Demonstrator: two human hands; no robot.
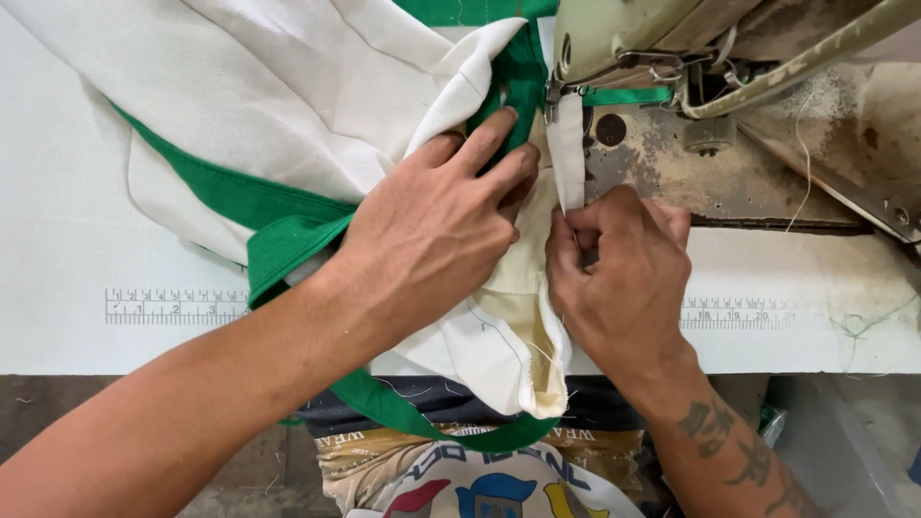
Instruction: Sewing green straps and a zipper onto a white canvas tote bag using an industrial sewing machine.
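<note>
Both hands (432, 230) (619, 278) press white cloth (288, 86) at the sewing machine (672, 58).

Your left hand (432, 225) lies flat on the white woven cloth with green strap trim (288, 105), which spreads over the left and far part of the pale worktable with a printed ruler strip (77, 269). Your right hand (619, 278) sits just right of it, pinching the cloth's folded edge. Behind both hands stands the worn cream metal sewing machine (662, 38), at the table's far right.

White sewing table (58, 240), printed ruler strip (173, 307), worn sewing machine (672, 38), loose thread (868, 321)
</note>
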